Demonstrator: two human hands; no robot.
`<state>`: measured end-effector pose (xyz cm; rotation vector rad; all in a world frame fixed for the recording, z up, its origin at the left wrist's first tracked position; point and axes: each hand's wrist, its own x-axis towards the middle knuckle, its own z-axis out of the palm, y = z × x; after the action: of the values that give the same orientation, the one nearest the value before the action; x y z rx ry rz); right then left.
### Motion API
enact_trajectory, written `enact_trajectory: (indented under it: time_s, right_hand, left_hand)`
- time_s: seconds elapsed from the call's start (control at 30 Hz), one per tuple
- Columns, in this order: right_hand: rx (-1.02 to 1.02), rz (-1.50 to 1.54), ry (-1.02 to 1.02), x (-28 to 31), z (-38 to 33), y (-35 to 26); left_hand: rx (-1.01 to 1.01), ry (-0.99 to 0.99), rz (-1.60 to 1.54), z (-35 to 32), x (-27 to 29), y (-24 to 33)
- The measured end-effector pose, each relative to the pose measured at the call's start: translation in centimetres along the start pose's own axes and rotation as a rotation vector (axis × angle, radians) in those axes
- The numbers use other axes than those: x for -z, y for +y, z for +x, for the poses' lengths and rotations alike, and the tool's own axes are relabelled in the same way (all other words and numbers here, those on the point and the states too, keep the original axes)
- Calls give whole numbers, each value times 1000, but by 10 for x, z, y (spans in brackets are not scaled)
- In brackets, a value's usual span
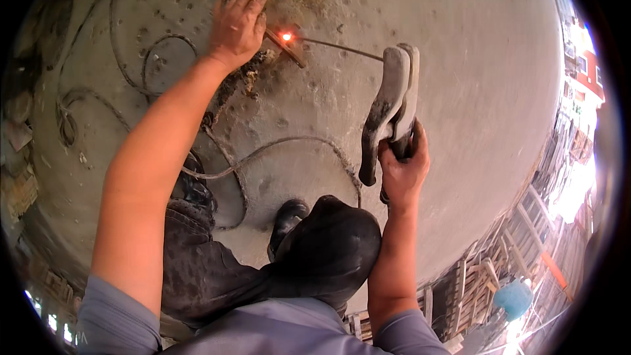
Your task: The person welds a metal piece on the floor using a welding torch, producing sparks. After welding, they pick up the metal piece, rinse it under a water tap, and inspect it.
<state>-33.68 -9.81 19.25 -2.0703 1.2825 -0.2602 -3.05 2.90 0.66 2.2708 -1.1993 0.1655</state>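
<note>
My right hand [403,164] is wrapped round the handle of a welding electrode holder [392,85] with worn grey jaws and a dark lever. A thin welding rod [342,47] runs leftward from the jaws. Its far end glows orange-red [286,37] against a short, rusty metal bar [286,50] on the floor. Beside the bar's upper end is my left hand [240,25], back upward, fingers stretched out and slightly apart. Nothing shows in its grip, though the palm side is hidden.
A welding cable [282,141] winds over the pitted concrete floor [473,92] and past my dark boot [287,220]. Charred, rusty scrap [246,82] lies below my left hand. Stacked wooden pieces [470,289] and a blue rounded object [514,299] stand at the lower right.
</note>
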Motion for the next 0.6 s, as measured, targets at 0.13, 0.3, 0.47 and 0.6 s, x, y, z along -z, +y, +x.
enact_trajectory:
  time_s: [0.13,0.3,0.47,0.6]
  right_hand:
    - [5,20,-1,-1,2,3]
    - [-21,27,17,-4,1,7]
    - [-11,3,15,-4,0,7]
    - [13,-15,12,-4,1,2]
  left_hand:
    - [1,-33,9,-1,1,-1]
    - [-1,-57,27,-4,-3,0]
    - [-11,-37,46,-6,-4,-1]
    - [-6,-32,28,-6,-4,-2]
